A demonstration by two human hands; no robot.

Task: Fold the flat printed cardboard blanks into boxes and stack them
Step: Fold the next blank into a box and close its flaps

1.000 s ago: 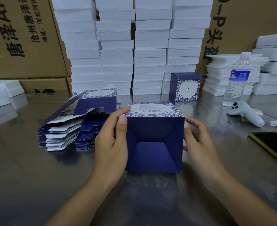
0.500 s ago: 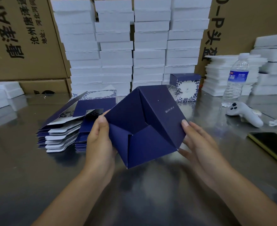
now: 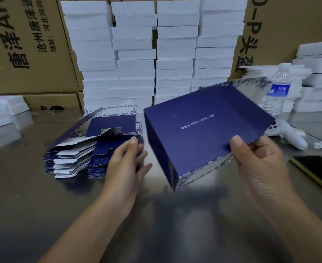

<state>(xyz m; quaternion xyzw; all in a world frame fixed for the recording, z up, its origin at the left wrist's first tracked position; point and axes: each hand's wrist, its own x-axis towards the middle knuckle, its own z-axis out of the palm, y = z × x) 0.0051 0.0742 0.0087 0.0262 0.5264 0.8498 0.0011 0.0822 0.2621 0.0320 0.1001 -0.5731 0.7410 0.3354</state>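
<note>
The folded navy box point(image 3: 198, 133) is held in the air above the steel surface point(image 3: 42, 205), tilted with one corner down. A broad navy panel bearing a short line of pale print is turned to the camera. Blue-and-white floral print shows along its lower right edge and on its far edge, which is blurred. The right hand point(image 3: 259, 168) has the box by its near right edge, and its grip is closed on the cardboard, with the thumb point(image 3: 236, 143) pressed on the navy panel and the other fingers curled underneath. Just left of the box, the left hand point(image 3: 126, 168) holds nothing. Its grip is slack, with the fingers loosely extended toward the box's left side, and it is not clear whether the fingertips touch it. Further left of the box, partly behind that hand, a stack of flat printed blanks point(image 3: 74, 156) lies on the surface, the top few fanned and lifted. Behind the box, columns of white foam trays point(image 3: 135, 54) rise in front of brown cartons point(image 3: 23, 44). To the right of the box stand a water bottle point(image 3: 278, 90) and more foam trays. A white controller point(image 3: 289, 135) lies just beyond the box's right corner, and a dark phone point(image 3: 316, 171) lies to the right of the right hand.
</note>
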